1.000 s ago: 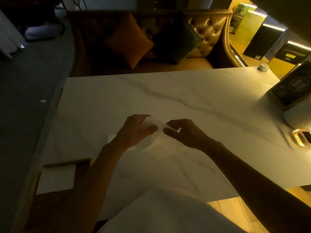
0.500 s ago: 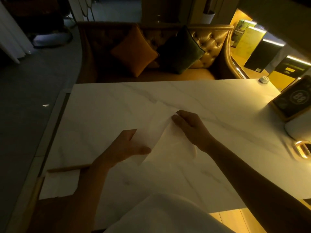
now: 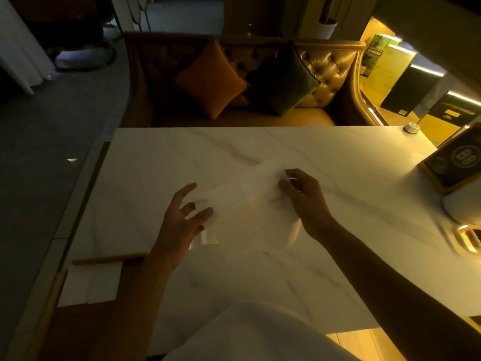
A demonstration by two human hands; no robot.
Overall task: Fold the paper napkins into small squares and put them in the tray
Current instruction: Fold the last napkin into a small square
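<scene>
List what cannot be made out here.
Head view:
- Napkin: motion blur and dim light hide its edges and creases.
- Tray: left forearm covers its right part; the bottom edge cuts it off.
- Gold object: blurred, cut by the right edge.

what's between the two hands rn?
Head view: the opened-out napkin, spread over the marble table, spans the gap from left hand to right hand.

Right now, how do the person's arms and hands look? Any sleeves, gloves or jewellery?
The left forearm and right forearm are bare as far as the picture shows. The left hand and right hand wear no gloves, and I see no watch or ring, though the light is dim.
</scene>
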